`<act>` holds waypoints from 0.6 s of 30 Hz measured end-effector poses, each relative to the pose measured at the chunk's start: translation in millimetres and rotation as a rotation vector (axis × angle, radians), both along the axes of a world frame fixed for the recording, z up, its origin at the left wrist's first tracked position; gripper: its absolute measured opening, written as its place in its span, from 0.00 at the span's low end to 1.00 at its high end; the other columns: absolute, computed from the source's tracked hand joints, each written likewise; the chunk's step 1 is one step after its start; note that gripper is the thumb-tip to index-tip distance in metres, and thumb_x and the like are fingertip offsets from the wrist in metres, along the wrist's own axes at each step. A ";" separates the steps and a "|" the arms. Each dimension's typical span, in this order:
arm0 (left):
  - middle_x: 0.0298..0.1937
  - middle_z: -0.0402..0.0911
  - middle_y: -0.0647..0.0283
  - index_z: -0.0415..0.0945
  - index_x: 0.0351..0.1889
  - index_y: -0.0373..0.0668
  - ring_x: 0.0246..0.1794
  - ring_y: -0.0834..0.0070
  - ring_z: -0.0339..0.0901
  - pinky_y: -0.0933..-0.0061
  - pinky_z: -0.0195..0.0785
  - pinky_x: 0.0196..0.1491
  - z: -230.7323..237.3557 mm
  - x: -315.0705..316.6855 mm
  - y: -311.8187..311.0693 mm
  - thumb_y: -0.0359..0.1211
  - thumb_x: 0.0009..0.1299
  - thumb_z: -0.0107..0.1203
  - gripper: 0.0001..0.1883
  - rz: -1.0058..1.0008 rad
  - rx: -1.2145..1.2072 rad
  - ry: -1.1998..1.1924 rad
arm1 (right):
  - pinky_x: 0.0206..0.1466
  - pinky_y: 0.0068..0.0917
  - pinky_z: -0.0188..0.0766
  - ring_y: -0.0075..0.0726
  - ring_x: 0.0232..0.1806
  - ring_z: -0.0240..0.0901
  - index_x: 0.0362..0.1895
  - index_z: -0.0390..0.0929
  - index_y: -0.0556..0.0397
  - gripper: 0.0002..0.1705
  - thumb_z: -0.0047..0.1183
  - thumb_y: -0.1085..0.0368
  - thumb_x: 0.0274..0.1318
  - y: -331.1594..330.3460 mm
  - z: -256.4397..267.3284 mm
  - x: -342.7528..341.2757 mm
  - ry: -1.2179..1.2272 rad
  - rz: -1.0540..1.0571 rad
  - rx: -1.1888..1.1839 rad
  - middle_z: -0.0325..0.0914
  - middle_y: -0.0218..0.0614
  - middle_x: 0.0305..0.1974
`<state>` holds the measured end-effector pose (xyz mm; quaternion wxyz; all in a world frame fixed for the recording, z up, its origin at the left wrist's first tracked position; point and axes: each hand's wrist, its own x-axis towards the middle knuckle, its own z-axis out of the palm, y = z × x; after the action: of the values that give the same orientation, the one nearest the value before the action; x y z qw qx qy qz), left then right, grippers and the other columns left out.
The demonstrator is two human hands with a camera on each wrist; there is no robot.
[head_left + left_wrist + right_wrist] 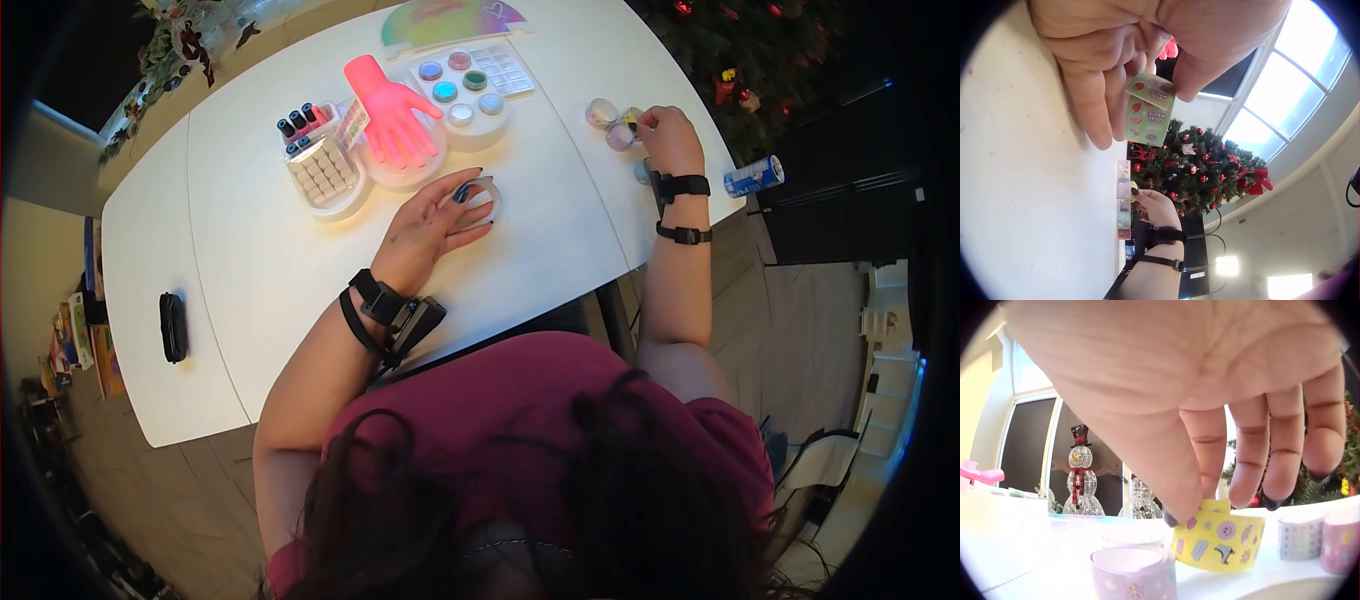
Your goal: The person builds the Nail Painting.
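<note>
Yellow roll [1219, 547] at the tabletop's [560, 235] right is being pinched by the right hand [675, 140]; the left hand [428, 222] is holding a green roll [1146, 119]. Grasping seems underway, calling next for lifting.

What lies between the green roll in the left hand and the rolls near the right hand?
In the head view, only bare white table separates the green roll from those rolls.

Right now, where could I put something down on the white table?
Bare table lies between the black case and left arm, and between the left hand and right hand. It's crowded around the pink model hand and jars, and where rolls sit by the right hand.
</note>
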<state>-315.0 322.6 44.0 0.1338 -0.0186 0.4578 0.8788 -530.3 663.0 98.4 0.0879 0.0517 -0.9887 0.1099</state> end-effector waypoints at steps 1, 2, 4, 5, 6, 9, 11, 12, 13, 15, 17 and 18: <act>0.77 0.73 0.58 0.64 0.82 0.40 0.72 0.65 0.78 0.56 0.74 0.76 -0.3 -0.1 -0.1 0.41 0.87 0.54 0.29 -0.001 -0.002 -0.006 | 0.54 0.47 0.81 0.56 0.49 0.84 0.41 0.89 0.51 0.07 0.63 0.63 0.64 -1.5 1.8 4.1 0.033 0.012 -0.053 0.85 0.48 0.49; 0.77 0.73 0.58 0.64 0.82 0.40 0.72 0.65 0.78 0.56 0.74 0.76 -0.3 0.0 -0.3 0.41 0.87 0.54 0.29 0.010 -0.001 -0.010 | 0.54 0.47 0.81 0.56 0.49 0.84 0.41 0.89 0.51 0.07 0.63 0.63 0.64 -5.2 4.8 10.4 0.029 0.023 -0.052 0.85 0.48 0.49; 0.75 0.74 0.58 0.63 0.82 0.40 0.72 0.65 0.78 0.56 0.73 0.76 0.6 -0.2 -0.4 0.41 0.87 0.53 0.29 0.012 0.014 -0.031 | 0.54 0.46 0.79 0.56 0.47 0.83 0.41 0.87 0.54 0.05 0.64 0.68 0.63 -16.9 16.8 28.7 0.290 0.195 -0.130 0.85 0.48 0.47; 0.75 0.74 0.58 0.63 0.82 0.40 0.72 0.65 0.78 0.56 0.73 0.76 1.0 0.0 -0.4 0.41 0.87 0.53 0.29 0.028 0.019 -0.033 | 0.54 0.45 0.78 0.56 0.50 0.81 0.41 0.86 0.56 0.05 0.65 0.71 0.62 -31.2 25.5 43.8 0.383 0.324 -0.182 0.85 0.47 0.47; 0.74 0.75 0.59 0.64 0.82 0.40 0.72 0.66 0.78 0.56 0.74 0.76 1.2 -0.1 -0.4 0.41 0.88 0.53 0.29 0.028 0.028 -0.043 | 0.56 0.44 0.78 0.56 0.54 0.79 0.42 0.85 0.55 0.06 0.66 0.71 0.62 -47.4 31.8 61.8 0.420 0.420 -0.243 0.83 0.45 0.51; 0.73 0.77 0.60 0.64 0.81 0.40 0.71 0.67 0.78 0.56 0.74 0.75 -2.4 0.3 0.2 0.42 0.88 0.53 0.29 0.034 0.044 -0.049 | 0.67 0.47 0.74 0.58 0.66 0.76 0.41 0.82 0.54 0.09 0.66 0.76 0.57 -97.2 43.3 119.4 0.325 0.670 -0.405 0.77 0.47 0.66; 0.72 0.77 0.61 0.64 0.81 0.40 0.71 0.68 0.79 0.56 0.74 0.75 -5.5 -0.7 0.0 0.43 0.88 0.53 0.29 0.035 0.049 -0.040 | 0.64 0.43 0.78 0.58 0.65 0.77 0.40 0.79 0.53 0.09 0.66 0.74 0.57 -117.9 40.0 144.8 0.145 0.809 -0.447 0.77 0.46 0.68; 0.71 0.78 0.62 0.65 0.81 0.40 0.70 0.69 0.79 0.56 0.75 0.74 -7.3 -0.5 -0.5 0.45 0.87 0.54 0.30 0.022 0.037 -0.016 | 0.63 0.42 0.79 0.57 0.64 0.79 0.40 0.79 0.52 0.10 0.66 0.74 0.58 -125.1 35.3 152.5 0.027 0.858 -0.518 0.78 0.45 0.67; 0.71 0.78 0.63 0.65 0.81 0.41 0.70 0.71 0.79 0.57 0.75 0.74 -8.3 -0.4 -1.1 0.46 0.87 0.55 0.31 0.009 0.024 0.009 | 0.63 0.42 0.79 0.57 0.64 0.79 0.40 0.79 0.52 0.10 0.66 0.74 0.58 -130.1 31.7 157.5 0.023 0.865 -0.518 0.78 0.45 0.67; 0.70 0.79 0.63 0.65 0.81 0.41 0.69 0.72 0.79 0.58 0.76 0.73 -6.7 0.0 -1.9 0.47 0.86 0.56 0.31 0.004 0.016 0.011 | 0.62 0.44 0.79 0.56 0.62 0.80 0.42 0.77 0.51 0.11 0.66 0.72 0.59 -136.7 25.3 163.8 -0.004 0.859 -0.388 0.81 0.42 0.64; 0.69 0.79 0.64 0.65 0.81 0.42 0.68 0.74 0.79 0.58 0.76 0.73 -4.4 0.7 -1.9 0.48 0.86 0.57 0.32 -0.002 0.008 0.012 | 0.60 0.44 0.79 0.55 0.61 0.80 0.45 0.78 0.51 0.12 0.66 0.71 0.59 -137.9 20.3 164.1 -0.031 0.840 -0.407 0.82 0.40 0.63; 0.68 0.80 0.64 0.66 0.80 0.43 0.68 0.74 0.79 0.59 0.76 0.72 -3.6 0.8 -1.7 0.48 0.86 0.57 0.32 -0.002 0.004 0.011 | 0.59 0.45 0.80 0.54 0.60 0.80 0.48 0.79 0.50 0.13 0.66 0.70 0.60 -138.6 19.2 164.3 -0.052 0.814 -0.427 0.82 0.39 0.61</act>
<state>-314.2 321.0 40.4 0.1320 -0.0129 0.4566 0.8797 -366.0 524.4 117.5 0.0215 0.4139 -0.8450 0.3380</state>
